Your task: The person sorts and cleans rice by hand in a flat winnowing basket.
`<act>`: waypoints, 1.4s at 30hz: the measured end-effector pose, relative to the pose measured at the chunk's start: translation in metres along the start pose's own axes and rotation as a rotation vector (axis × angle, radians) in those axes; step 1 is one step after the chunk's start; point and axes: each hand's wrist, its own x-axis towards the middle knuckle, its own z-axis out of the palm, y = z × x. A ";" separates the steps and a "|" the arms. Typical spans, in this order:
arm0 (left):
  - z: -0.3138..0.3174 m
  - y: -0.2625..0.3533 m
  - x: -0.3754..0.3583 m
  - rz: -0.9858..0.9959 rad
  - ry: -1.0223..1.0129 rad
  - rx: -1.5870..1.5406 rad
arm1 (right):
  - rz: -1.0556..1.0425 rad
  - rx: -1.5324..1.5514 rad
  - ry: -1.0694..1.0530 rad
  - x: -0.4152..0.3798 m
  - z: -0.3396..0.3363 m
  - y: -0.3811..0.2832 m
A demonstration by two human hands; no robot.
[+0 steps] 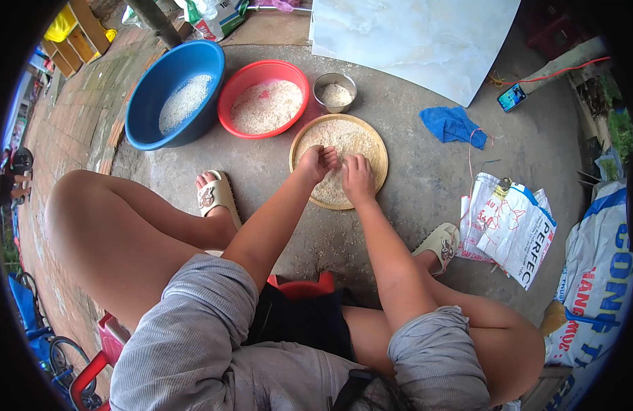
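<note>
Curling its fingers inward with the palm partly upturned, the left hand [318, 162] is over the pale grain [340, 135]; just beside it the right hand [358, 177] is narrow, fingers bunched and bent downward; whether either pinches any grains, or touches the layer, I cannot tell; the grain lies beneath and around both hands in a round shallow tray [385, 162]; each grain should be nearly weightless, dry and hard, apt to slide between loose fingers, so fingertips drawn together suit a few and a cupped palm suits more; the tray looks thin and woven, probably light but a little springy, best taken by the rim at opposite sides, left of the left hand and right of the right hand, and kept level lest the load slide; beyond the hands stand a steel bowl [334, 78] and, further left, a red basin [223, 103], both holding more grain
</note>
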 end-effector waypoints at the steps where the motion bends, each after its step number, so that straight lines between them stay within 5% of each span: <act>1: -0.003 0.001 0.001 0.000 0.001 0.002 | 0.002 0.001 0.001 -0.011 -0.003 0.010; 7: -0.014 -0.002 0.005 -0.032 0.053 -0.182 | 0.076 -0.137 -0.276 -0.031 0.001 0.038; 13: -0.014 -0.015 0.019 -0.026 0.096 -0.022 | 0.110 0.052 -0.105 0.005 0.013 -0.011; 19: 0.001 -0.020 0.016 -0.043 -0.219 0.065 | -0.004 0.139 0.014 0.014 0.009 -0.021; 25: 0.011 -0.009 0.002 -0.050 0.106 0.000 | 0.170 0.001 0.048 -0.021 -0.006 0.024; 33: 0.008 -0.001 0.000 0.023 0.065 -0.034 | 0.437 0.042 0.154 -0.022 0.001 0.051; 37: 0.005 -0.002 0.006 0.067 0.072 0.008 | 0.386 0.027 0.125 -0.018 0.002 0.038; 42: -0.003 0.003 0.008 0.078 0.043 0.025 | 0.047 0.038 -0.183 -0.024 -0.007 0.018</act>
